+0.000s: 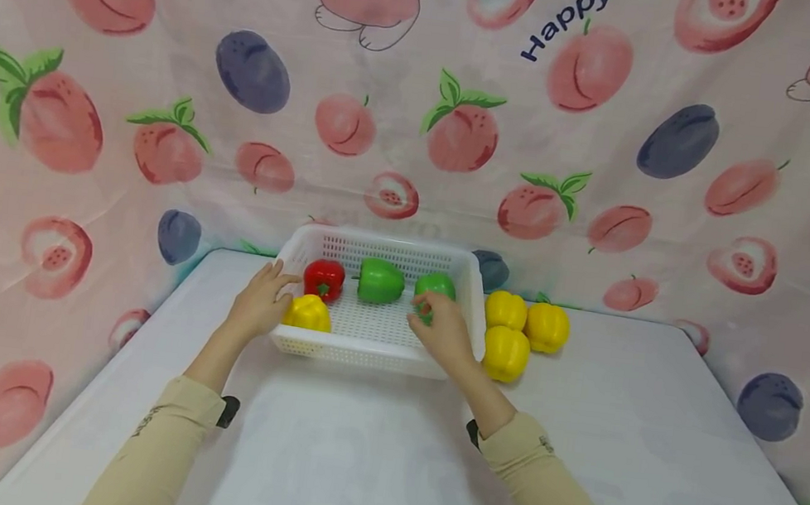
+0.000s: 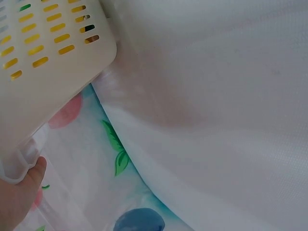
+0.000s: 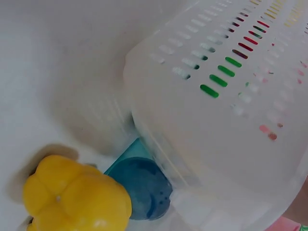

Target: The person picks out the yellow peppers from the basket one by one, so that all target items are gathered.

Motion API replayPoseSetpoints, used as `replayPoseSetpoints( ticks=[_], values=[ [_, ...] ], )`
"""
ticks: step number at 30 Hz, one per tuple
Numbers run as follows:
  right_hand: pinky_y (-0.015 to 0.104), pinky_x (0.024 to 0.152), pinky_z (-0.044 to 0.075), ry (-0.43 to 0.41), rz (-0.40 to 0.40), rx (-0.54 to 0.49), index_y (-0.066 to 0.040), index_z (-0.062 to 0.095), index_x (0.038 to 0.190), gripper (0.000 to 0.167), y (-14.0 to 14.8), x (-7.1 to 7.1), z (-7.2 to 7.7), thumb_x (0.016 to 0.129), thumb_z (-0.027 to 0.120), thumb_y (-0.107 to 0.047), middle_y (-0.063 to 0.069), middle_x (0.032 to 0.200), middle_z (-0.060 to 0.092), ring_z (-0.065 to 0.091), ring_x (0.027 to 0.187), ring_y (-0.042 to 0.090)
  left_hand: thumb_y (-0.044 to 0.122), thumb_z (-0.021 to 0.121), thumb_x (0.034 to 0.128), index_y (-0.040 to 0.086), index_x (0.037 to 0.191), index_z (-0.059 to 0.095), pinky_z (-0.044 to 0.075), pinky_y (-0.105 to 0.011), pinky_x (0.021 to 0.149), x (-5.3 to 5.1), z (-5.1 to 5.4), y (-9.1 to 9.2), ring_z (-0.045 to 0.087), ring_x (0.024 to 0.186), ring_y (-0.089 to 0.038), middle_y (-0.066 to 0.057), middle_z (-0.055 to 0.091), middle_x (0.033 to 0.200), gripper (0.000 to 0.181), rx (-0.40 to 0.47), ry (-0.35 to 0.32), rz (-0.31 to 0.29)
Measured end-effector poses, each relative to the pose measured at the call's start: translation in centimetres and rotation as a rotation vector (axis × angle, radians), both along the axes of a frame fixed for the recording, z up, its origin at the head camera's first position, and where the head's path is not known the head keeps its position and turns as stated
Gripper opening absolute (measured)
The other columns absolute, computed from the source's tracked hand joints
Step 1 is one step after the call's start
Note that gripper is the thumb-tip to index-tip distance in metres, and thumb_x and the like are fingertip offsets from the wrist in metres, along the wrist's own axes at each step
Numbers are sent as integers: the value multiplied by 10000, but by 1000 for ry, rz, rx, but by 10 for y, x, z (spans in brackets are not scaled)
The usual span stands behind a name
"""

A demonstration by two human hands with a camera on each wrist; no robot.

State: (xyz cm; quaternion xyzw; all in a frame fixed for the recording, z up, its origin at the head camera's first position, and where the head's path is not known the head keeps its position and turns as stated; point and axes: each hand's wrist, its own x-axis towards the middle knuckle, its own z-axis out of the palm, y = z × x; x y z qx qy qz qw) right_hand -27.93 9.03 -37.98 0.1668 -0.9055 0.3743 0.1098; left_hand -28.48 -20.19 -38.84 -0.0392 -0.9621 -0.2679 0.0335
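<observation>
A white perforated plastic basket (image 1: 360,347) holds a red bell pepper (image 1: 324,278), a yellow bell pepper (image 1: 309,313) and two green bell peppers, one in the middle (image 1: 380,281) and one at the right (image 1: 436,286). My left hand (image 1: 260,303) grips the basket's left rim beside the yellow pepper; a fingertip (image 2: 37,171) lies against the rim in the left wrist view. Reaching over the right side, my right hand (image 1: 444,329) pinches the right green pepper at its stem. Most of that hand is out of the right wrist view.
Several yellow bell peppers (image 1: 506,354) sit just right of the basket, one of them close to the basket's corner in the right wrist view. A fruit-patterned cloth (image 1: 387,142) hangs behind the white table (image 1: 352,455). The basket stands near the table's back edge.
</observation>
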Motion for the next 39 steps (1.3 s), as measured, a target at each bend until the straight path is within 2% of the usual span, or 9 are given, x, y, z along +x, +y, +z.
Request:
replayPoseSetpoints(
  ticks=[6, 10, 13, 18, 23, 27, 33, 39],
  values=[
    [239, 601, 423, -1, 31, 3, -17, 645, 1061, 224, -12, 2, -3, 851, 652, -94, 119, 919, 612, 452, 635, 159, 171, 389, 969, 56, 1361, 472, 158, -675, 1090, 0, -3, -4, 97, 1436, -428, -235, 159, 1552, 417, -37, -15, 5],
    [267, 624, 453, -7, 54, 29, -29, 643, 1055, 216, -22, 3, -3, 850, 656, -98, 116, 921, 615, 512, 708, 199, 158, 391, 959, 52, 1356, 476, 163, -681, 1084, 2, -3, -6, 105, 1432, -432, -241, 163, 1549, 419, -37, -8, 6],
    [313, 696, 484, -3, 79, 76, -20, 640, 1066, 230, -30, 1, -3, 849, 660, -94, 132, 940, 631, 555, 819, 233, 152, 388, 956, 47, 1353, 476, 158, -680, 1086, 3, -2, -8, 108, 1431, -434, -246, 166, 1546, 421, -34, 2, -3],
    [364, 784, 515, 18, 140, 142, -16, 642, 1065, 238, -43, -5, -2, 843, 673, -96, 169, 985, 660, 594, 895, 250, 157, 397, 958, 49, 1358, 472, 155, -672, 1092, 2, -2, -9, 105, 1433, -430, -241, 165, 1548, 421, -31, 2, -3],
    [359, 795, 529, 36, 124, 199, -53, 651, 1052, 225, -53, -10, -2, 844, 675, -136, 130, 995, 665, 611, 920, 239, 166, 393, 962, 55, 1357, 478, 147, -668, 1100, 0, -4, -8, 88, 1442, -417, -226, 154, 1556, 419, -23, -4, 5],
    [369, 821, 535, 30, 110, 203, -60, 647, 1062, 228, -59, -12, -1, 850, 667, -142, 138, 1039, 663, 620, 964, 253, 177, 390, 965, 67, 1377, 457, 146, -673, 1099, -3, -4, -7, 77, 1448, -406, -212, 146, 1563, 431, -24, -14, 6],
    [381, 864, 532, 39, 156, 202, -41, 642, 1080, 257, -68, -14, -1, 862, 663, -174, 139, 1072, 658, 611, 988, 259, 176, 408, 964, 81, 1404, 417, 143, -676, 1096, -4, -5, -5, 81, 1447, -405, -207, 150, 1565, 451, -22, -29, 20],
    [401, 948, 501, 57, 203, 205, -59, 628, 1127, 297, -77, -19, -3, 863, 677, -185, 128, 1133, 604, 563, 1047, 273, 174, 413, 962, 77, 1398, 425, 161, -682, 1088, -3, -4, -1, 93, 1446, -403, -208, 173, 1560, 447, -21, -16, 24]
  ],
)
